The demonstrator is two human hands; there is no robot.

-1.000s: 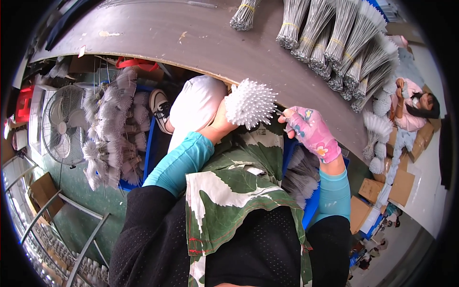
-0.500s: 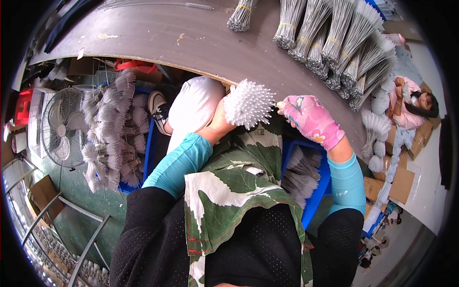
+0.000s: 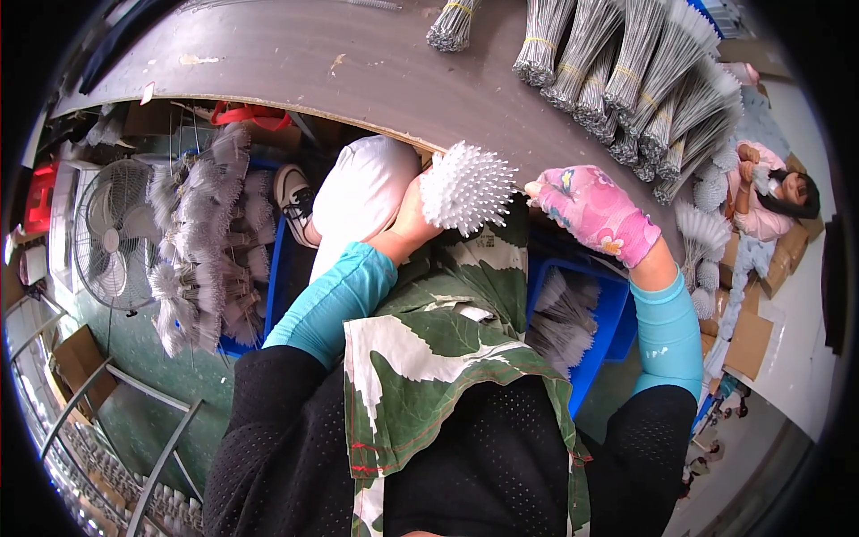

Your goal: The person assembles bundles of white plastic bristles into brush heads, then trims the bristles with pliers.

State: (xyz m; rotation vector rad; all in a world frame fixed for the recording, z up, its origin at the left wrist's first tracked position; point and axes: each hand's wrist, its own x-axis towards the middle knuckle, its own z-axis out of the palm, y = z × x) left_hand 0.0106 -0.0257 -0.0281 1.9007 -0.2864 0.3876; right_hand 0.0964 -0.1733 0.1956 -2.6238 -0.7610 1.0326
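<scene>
My left hand (image 3: 413, 224), bare below a turquoise sleeve, is wrapped round a bundle of white-tipped wire brushes (image 3: 467, 188). Their many small tips face up in a rounded cluster; the stems below are hidden. Just right of the cluster is my right hand (image 3: 598, 215), in a pink flowered glove with bare fingertips. Its fingers are closed together close to the bundle's right side. A small dark spot shows by the fingertips, and whatever they may hold cannot be made out.
On the brown table (image 3: 358, 67), several tied bundles of wire brushes (image 3: 626, 89) lie at the far right. A blue bin (image 3: 586, 358) with more brushes stands below my right forearm. Hanging brush bundles (image 3: 210, 242) and a fan (image 3: 114, 237) are at left. Another person (image 3: 761, 192) sits far right.
My right hand and forearm have shifted slightly right, with the wrist a little farther from the bundle. My left hand keeps its hold on the brushes, almost unmoved.
</scene>
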